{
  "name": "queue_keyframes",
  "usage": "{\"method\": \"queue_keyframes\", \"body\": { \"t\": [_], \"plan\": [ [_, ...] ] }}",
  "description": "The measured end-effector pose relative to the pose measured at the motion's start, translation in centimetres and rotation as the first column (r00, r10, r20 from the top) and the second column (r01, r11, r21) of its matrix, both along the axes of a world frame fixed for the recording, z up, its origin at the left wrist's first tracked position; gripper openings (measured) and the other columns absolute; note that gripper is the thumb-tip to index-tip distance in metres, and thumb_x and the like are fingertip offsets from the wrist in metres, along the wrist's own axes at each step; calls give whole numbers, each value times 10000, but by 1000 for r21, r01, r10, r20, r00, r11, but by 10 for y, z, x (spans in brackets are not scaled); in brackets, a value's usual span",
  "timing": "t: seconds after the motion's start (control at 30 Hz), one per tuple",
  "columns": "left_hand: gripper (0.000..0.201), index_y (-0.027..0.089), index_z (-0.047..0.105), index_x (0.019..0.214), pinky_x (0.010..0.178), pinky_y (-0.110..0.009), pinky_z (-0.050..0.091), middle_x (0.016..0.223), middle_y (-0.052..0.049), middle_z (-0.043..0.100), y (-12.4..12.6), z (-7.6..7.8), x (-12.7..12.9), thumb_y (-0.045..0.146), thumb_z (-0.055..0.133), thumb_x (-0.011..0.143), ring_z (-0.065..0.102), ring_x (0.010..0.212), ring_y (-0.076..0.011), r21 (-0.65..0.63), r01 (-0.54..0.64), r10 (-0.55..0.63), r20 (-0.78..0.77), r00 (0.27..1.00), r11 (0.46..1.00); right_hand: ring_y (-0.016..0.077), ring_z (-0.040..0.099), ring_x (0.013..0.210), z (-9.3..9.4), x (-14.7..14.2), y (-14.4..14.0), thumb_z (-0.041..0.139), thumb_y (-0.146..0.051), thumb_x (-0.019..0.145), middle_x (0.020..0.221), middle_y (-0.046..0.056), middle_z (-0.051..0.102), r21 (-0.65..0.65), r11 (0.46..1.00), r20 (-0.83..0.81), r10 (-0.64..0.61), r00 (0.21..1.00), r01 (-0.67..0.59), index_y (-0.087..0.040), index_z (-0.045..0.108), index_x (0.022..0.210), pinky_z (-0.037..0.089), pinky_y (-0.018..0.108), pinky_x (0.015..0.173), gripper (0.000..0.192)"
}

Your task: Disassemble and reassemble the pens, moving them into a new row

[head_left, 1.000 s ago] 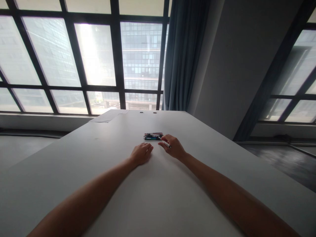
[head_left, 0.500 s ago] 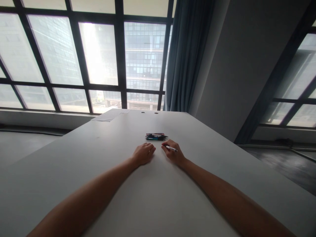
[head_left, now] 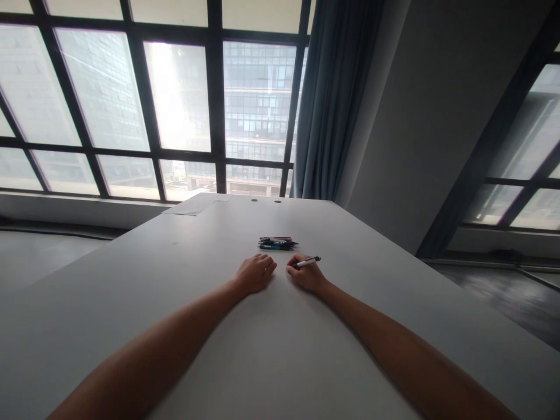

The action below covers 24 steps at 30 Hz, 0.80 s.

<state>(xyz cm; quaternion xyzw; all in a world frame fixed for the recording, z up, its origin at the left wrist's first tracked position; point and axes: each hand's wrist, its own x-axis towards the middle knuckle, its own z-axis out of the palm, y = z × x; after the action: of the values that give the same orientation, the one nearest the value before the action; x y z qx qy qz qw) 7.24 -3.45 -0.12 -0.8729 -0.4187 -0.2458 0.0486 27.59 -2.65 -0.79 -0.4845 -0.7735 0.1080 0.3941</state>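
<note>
Right hand (head_left: 306, 274) rests on the white table (head_left: 175, 303), fingers curled and pinched around a white pen (head_left: 307, 262). Pen has a dark tip end sticking out to the right, past the knuckles, lying almost level and slightly raised off the tabletop. Left hand (head_left: 256, 273) lies just beside the right one, palm down on the table, fingers loosely curled together, holding nothing. The two hands are near each other but not touching.

Small bundle of pens (head_left: 277, 243) sits just beyond the hands, a little farther along the table, lined up side by side; dark, teal and reddish barrels visible, count too small to tell. Held pen is apart from that bundle.

Far end of the table: a sheet of paper (head_left: 195, 205) at the left and two small round holes (head_left: 265, 200). Behind, big gridded windows (head_left: 175, 99) and a blue curtain (head_left: 330, 99) at the right.
</note>
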Motion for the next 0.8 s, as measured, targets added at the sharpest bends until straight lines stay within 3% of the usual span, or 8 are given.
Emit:
{"method": "queue_keyframes", "body": {
  "t": [0.27,0.47,0.63,0.73,0.8],
  "plan": [
    [317,211,611,877,735,-289,467,880,-56,634,0,0,0,343,336,965,566,870,-180,-13,11,-11,21,1000,1000,140,543,597,-1,-1,2,575,-191,678,641,10,633,-35,997,-13,68,998,-69,-171,604,644,423,241,571,49],
    [317,214,602,875,744,-284,468,881,-52,628,0,-1,0,344,328,966,569,879,-180,-2,11,-11,10,1000,1000,144,549,611,-1,-2,1,569,-190,689,654,9,629,-53,998,-4,45,999,-46,-176,584,653,418,246,588,41],
    [335,207,610,923,753,-289,468,905,-57,643,0,0,0,344,308,971,580,890,-180,-13,9,-9,4,1000,1000,154,595,664,-1,-3,-3,444,-293,879,741,13,656,14,999,-31,46,998,-46,-189,588,963,430,262,648,197],
    [340,216,574,1101,742,-298,472,939,-52,659,-3,3,-1,420,340,961,593,921,-192,-23,85,-84,35,996,996,161,592,657,0,-4,-7,415,-246,889,766,11,651,43,999,56,-2,998,0,-205,532,1049,409,264,630,202],
    [414,225,508,1234,760,-305,471,975,-54,660,-6,7,-2,487,380,940,594,948,-202,-4,213,-213,3,977,977,171,589,677,1,-5,-9,440,-231,865,836,24,651,84,993,81,-83,993,77,-212,503,1036,396,266,617,183]
  ]
}}
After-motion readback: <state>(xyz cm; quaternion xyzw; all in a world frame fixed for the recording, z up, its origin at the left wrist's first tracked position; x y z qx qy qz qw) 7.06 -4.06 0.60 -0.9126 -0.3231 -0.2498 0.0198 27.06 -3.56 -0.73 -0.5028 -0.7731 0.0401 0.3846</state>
